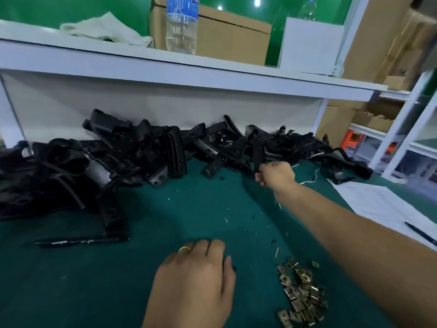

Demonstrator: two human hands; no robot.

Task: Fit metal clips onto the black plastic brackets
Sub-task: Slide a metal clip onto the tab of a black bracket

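The right hand (275, 172) reaches out toward one o'clock and pinches the lower end of a black bracket (257, 152) at the edge of the bracket heap (118, 157). The left hand (194, 278) rests on the green mat (118, 280) at six o'clock, fingers loosely spread, holding nothing I can see. The metal clips (300, 294) lie at five o'clock. Better to lift that bracket straight up, clear of its tangled neighbours, then carry it toward the clips.
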